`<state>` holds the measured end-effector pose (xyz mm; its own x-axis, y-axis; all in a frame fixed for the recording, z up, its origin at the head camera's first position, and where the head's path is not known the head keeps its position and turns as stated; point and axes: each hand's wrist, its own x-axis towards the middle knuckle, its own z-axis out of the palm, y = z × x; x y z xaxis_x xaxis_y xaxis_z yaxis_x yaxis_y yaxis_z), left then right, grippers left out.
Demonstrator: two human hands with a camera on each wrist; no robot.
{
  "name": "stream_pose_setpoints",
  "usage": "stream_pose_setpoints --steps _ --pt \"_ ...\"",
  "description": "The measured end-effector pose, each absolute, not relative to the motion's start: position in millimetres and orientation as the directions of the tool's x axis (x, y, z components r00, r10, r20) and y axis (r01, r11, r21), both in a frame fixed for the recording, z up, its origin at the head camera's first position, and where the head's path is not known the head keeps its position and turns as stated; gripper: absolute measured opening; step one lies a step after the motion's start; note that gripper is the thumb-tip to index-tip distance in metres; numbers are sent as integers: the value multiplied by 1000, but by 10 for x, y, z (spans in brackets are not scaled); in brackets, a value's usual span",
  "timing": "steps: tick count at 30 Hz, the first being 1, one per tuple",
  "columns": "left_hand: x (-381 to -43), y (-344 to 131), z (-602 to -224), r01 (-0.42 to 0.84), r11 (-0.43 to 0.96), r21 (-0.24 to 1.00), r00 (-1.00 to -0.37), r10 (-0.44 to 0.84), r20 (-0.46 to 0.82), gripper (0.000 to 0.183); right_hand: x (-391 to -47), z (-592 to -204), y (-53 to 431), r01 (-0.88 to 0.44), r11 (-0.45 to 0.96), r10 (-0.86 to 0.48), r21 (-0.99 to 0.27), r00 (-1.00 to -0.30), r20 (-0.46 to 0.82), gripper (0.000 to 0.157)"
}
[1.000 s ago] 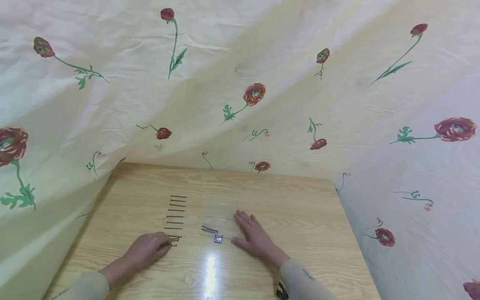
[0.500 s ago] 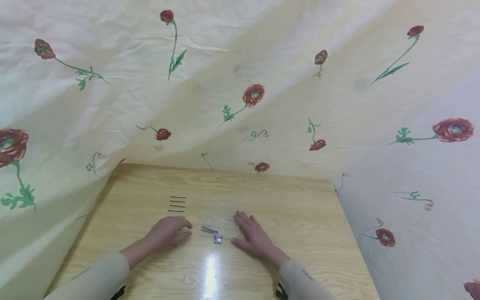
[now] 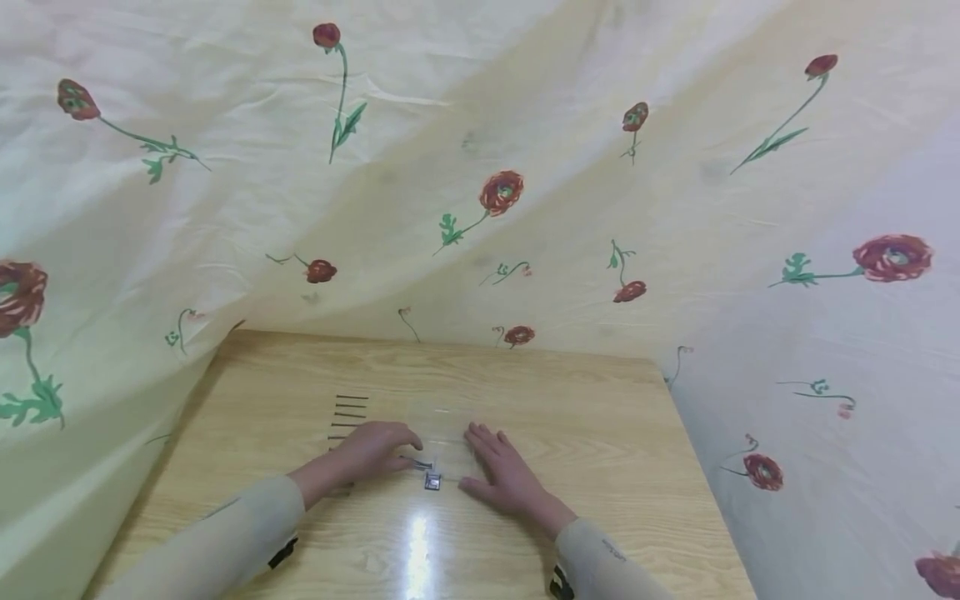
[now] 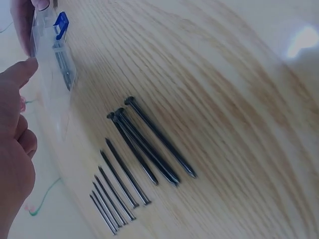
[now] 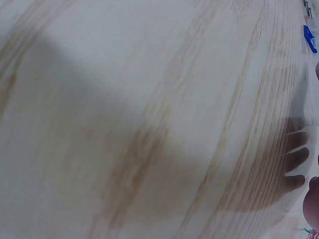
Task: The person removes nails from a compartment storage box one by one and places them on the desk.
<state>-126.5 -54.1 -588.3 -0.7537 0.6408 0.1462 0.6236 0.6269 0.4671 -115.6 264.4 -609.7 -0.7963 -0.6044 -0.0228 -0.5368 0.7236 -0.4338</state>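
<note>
A clear plastic box (image 3: 453, 468) lies mid-table, with a latch (image 3: 432, 482) at its near edge that looks blue in the left wrist view. A few nails (image 4: 63, 67) lie inside it. My left hand (image 3: 375, 450) reaches over the box's left side, thumb and forefinger apart, with no nail visible between them. In the left wrist view, one straight finger (image 4: 22, 72) meets or nearly meets the box wall. My right hand (image 3: 510, 479) rests spread along the box's right side. Loose nails (image 4: 149, 142) of graded sizes lie in a row on the table, partly hidden by my left arm in the head view.
The wood-grain table (image 3: 600, 442) ends at the back against a flowered cloth (image 3: 420, 208), which also hangs at both sides. A bright light reflection (image 3: 417, 550) lies on the tabletop near the front.
My left hand has moved right from the near end of the nail row, across to the box. My right hand has stayed at the box's right side.
</note>
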Motion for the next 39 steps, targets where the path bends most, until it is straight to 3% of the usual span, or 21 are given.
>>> stream_pose_setpoints --steps 7,11,19,29,39 --pt "-1333 -471 -5911 699 562 443 -675 722 149 11 -1150 -6096 2630 -532 718 -602 -449 -798 -19 84" --pt "-1367 -470 -5947 695 552 460 -664 739 118 7 -1151 -6094 2620 -535 716 -604 -448 -797 -13 84" --pt "-1432 -487 -5958 713 559 423 -642 763 76 11 -1171 -6123 2618 -534 725 -601 -435 -799 -22 85" --pt "-1522 -439 -5997 794 510 331 -560 826 69 19 -1172 -6162 2609 -534 731 -591 -425 -806 -4 86" --pt "-1473 -394 -6018 782 552 289 -599 794 105 3 -1158 -6220 2602 -554 728 -596 -404 -803 28 87"
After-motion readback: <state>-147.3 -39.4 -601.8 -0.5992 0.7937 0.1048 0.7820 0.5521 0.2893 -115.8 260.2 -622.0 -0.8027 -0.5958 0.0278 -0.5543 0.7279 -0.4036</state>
